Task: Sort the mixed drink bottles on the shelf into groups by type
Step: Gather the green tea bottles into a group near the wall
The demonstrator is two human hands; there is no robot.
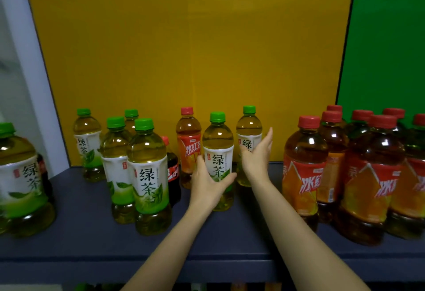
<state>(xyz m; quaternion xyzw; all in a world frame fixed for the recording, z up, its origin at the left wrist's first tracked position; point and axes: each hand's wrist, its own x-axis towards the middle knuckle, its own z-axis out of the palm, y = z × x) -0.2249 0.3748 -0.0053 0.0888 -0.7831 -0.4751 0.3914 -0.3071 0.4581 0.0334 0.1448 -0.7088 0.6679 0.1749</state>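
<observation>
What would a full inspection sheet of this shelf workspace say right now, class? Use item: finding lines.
Surface: dark blue shelf, bottles upright.
Job's things: green tea group at left; red iced tea group at right; one green tea bottle, a rear green tea bottle and a lone red iced tea bottle mid-shelf.
Clutter: cola bottle behind the green group.
Grippers: left hand wraps the middle green tea bottle; right hand open against the rear one.
Cables: nothing seen.
Surroundings: yellow panel, green panel behind.
</observation>
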